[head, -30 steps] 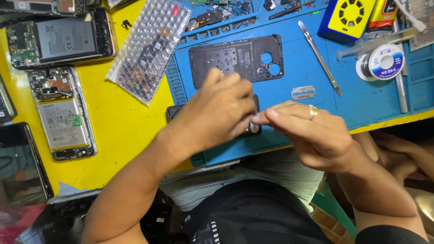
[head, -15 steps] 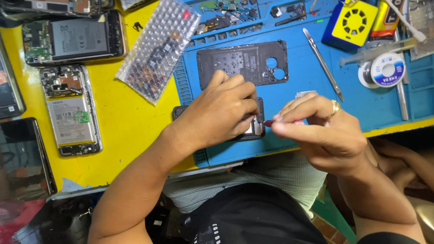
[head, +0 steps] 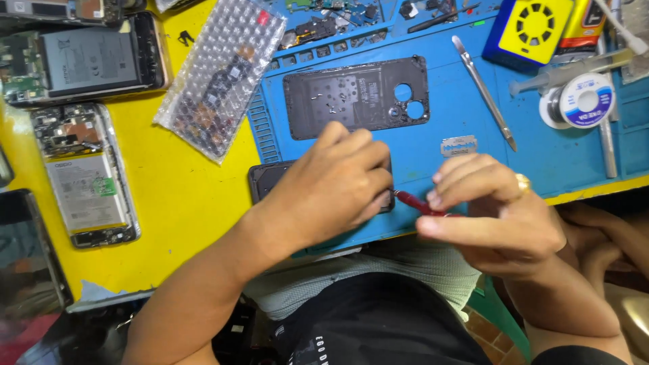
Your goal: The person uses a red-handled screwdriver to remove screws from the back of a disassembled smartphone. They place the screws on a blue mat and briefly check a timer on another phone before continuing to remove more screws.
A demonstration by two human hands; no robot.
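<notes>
A yellow bench (head: 182,203) fills my view, with a blue mat (head: 554,155) laid over its right half. On the yellow part lie two opened phones (head: 84,176), batteries showing, and a bubble-wrap bag (head: 216,81) of small parts. On the mat, well above my hands, lies a black back cover (head: 351,94) with its camera holes to the right. Right of it lie a metal pry tool (head: 483,91), slanted, a razor blade (head: 459,144) and a solder spool (head: 587,100).

The phone (head: 270,181) I am working on lies flat at the near edge of the mat, its long axis running left to right. My left hand (head: 331,186) presses down on it, fingers curled closed over its right half, so only the dark left end shows. My right hand (head: 493,213) sits just right of it, thumb and fingers pinched shut on a thin red tool (head: 412,201). The tool points left and slightly up, roughly along the phone's long axis. Its tip meets the phone's right end just beside my left fingertips (head: 382,196). Whether the tip touches the phone I cannot tell. My left hand is the nearer one, on the phone itself; the right reaches it only through the tool.
</notes>
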